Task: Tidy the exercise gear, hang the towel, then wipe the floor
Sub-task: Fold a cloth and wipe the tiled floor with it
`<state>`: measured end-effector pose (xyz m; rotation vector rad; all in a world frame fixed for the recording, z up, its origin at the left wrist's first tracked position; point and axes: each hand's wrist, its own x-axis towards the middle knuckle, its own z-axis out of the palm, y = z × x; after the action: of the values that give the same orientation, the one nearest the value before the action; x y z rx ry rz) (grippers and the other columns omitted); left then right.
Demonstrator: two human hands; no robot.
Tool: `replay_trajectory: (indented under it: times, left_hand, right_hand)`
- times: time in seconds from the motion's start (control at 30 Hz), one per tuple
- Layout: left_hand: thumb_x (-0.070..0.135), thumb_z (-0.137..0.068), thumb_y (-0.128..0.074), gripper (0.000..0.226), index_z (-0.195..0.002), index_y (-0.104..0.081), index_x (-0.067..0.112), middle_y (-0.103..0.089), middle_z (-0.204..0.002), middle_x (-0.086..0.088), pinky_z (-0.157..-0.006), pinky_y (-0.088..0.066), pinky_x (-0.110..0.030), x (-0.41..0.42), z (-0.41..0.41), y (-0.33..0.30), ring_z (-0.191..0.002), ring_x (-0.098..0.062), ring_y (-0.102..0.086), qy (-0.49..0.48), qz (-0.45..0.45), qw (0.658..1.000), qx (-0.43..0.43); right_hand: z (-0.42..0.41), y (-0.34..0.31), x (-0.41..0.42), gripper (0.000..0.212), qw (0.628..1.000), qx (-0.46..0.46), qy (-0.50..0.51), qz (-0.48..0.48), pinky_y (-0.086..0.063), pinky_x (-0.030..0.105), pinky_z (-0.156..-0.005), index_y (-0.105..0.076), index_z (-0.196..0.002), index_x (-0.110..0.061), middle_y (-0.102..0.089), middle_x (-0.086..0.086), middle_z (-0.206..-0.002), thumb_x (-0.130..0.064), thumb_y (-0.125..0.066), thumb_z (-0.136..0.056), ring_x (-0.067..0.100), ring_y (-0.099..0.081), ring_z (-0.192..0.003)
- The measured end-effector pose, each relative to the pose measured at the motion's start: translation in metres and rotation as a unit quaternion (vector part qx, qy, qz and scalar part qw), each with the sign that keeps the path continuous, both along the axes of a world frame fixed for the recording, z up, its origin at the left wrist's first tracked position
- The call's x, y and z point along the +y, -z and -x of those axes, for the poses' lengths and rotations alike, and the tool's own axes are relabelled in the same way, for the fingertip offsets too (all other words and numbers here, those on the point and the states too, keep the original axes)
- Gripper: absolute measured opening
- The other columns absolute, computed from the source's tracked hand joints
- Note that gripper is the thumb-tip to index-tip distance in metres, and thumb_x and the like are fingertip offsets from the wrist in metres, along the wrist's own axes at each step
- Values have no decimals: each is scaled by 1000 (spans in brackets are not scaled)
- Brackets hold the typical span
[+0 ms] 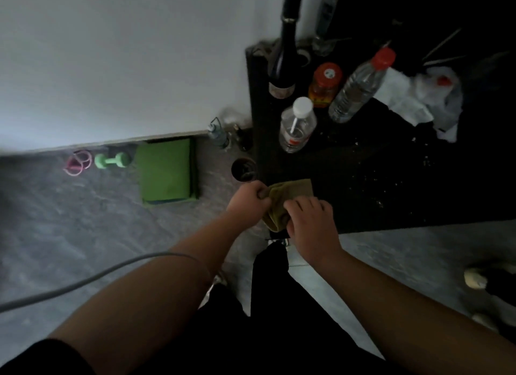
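Observation:
An olive-brown cloth lies bunched at the near left corner of the black table, part of it hanging over the edge. My left hand pinches its left side. My right hand lies over its near part with the fingers curled on it. On the floor by the wall sit a folded green mat, a light green dumbbell and a pink band or rope.
The black table holds a dark wine bottle, two clear water bottles, an orange-lidded jar and crumpled white paper. A dark cup and small bottles stand on the floor by the table. A grey cable crosses my left arm.

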<state>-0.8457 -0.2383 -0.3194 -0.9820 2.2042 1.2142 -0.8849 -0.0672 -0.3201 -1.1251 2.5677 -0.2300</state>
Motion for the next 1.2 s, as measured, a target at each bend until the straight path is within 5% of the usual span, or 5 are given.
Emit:
replay_trajectory:
  times: [0.27,0.4,0.63,0.97,1.2]
  left_hand:
    - [19,-86,-67,7,-92,-62,18,-66,-76,-3,-70,-61,-44,-57,-141,-103,-69,-20,-66,-225,-46,962,145]
    - [10,-94,-60,6,-100,-61,12,-64,-85,-7,-57,-55,-25,-75,-253,-156,-68,-6,-66,-371,-100,898,216]
    - [33,-100,-50,31,-119,-64,13,-68,-112,-15,-86,-54,-42,-75,-509,-209,-107,-29,-65,-493,-71,800,334]
    - [37,-78,-76,28,-83,-56,17,-63,-109,-5,-90,-55,-48,9,-826,-272,-100,-23,-66,-584,160,729,320]
    - [34,-80,-79,48,-121,-54,28,-67,-113,-5,-85,-59,-45,55,-958,-284,-100,-21,-70,-664,138,672,297]
  right_hand:
    - [-64,-82,-64,29,965,-26,-119,233,-50,44,-86,-56,-111,-10,-56,12,-114,-21,-51,-84,29,-53,-100]
    - [-141,-122,-117,26,913,-175,-192,315,-47,42,-97,-57,-115,-12,-59,8,-121,-22,-52,-91,23,-58,-110]
    - [-354,-191,-182,23,833,-413,-230,287,-51,23,-65,-50,-103,-35,-62,-6,-89,-12,-51,-100,3,-61,-74]
    - [-654,-257,-227,31,673,-675,-279,113,-51,41,-96,-63,-121,-16,-68,11,-120,-8,-38,-104,26,-63,-118]
    - [-810,-287,-232,37,548,-769,-323,-60,-53,45,-97,-59,-126,-10,-66,18,-125,-3,-32,-101,30,-64,-116]
